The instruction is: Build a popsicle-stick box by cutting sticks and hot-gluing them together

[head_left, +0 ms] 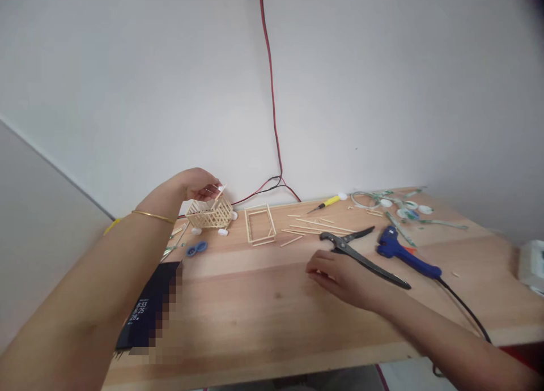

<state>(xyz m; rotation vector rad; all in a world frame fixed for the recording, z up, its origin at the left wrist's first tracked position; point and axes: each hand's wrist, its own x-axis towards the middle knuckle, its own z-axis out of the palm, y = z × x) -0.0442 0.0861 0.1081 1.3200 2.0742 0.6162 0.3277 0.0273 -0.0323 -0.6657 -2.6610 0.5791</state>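
Observation:
At the back left of the table stands a small wheeled cart (211, 216) built of thin wooden sticks, with white round wheels. My left hand (202, 184) reaches over its top, fingers closed at the upper stick part by the far rim; the fingertips are partly hidden. Resting on the table, my right hand (334, 273) has loosely bent fingers, a gap at the thumb and nothing visible in it. Just behind it lie dark-handled cutting pliers (351, 249), partly covered by the hand. A rectangular stick frame (260, 225) lies between the cart and several loose wooden sticks (317, 226).
A blue hot glue gun (406, 252) lies at the right, its cord running off the front edge. Behind are a yellow-handled knife (329, 203) and green-white scraps (403, 204). Blue caps (196, 248) and a dark phone-like screen (148, 306) are left. Red-black wires (272, 90) hang down the wall.

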